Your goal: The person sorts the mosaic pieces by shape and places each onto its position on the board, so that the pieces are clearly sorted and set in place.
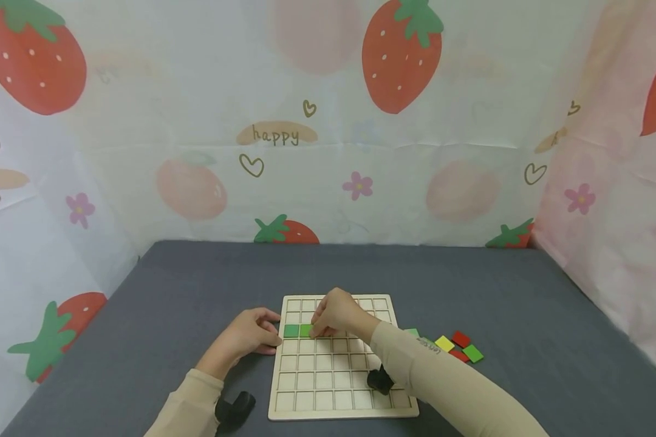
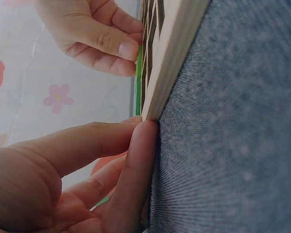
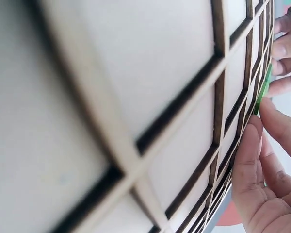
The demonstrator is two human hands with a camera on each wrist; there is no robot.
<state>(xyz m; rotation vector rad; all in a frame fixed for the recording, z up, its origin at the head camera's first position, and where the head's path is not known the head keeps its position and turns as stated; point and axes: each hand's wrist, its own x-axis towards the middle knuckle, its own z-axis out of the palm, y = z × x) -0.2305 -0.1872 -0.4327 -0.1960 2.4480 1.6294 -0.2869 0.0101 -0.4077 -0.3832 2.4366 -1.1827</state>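
Note:
A pale wooden grid board [image 1: 322, 380] lies flat on the dark cloth. Two square tiles sit side by side in one row near its far left: a darker green tile [image 1: 291, 331] at the edge and a bright green tile [image 1: 305, 330] beside it. My right hand [image 1: 340, 314] pinches the bright green tile at its right side, thumb and forefinger meeting there in the right wrist view. At the board's left edge, my left hand [image 1: 249, 332] rests its fingertips [image 2: 144, 133] against the wooden rim, fingers loosely bent.
Right of the board, partly behind my right sleeve [image 1: 443, 376], lie several loose tiles: a yellow tile [image 1: 444, 343], a red tile [image 1: 461, 338], a green tile [image 1: 472, 353] and others. A strawberry-printed curtain [image 1: 328, 182] walls the table's back and sides.

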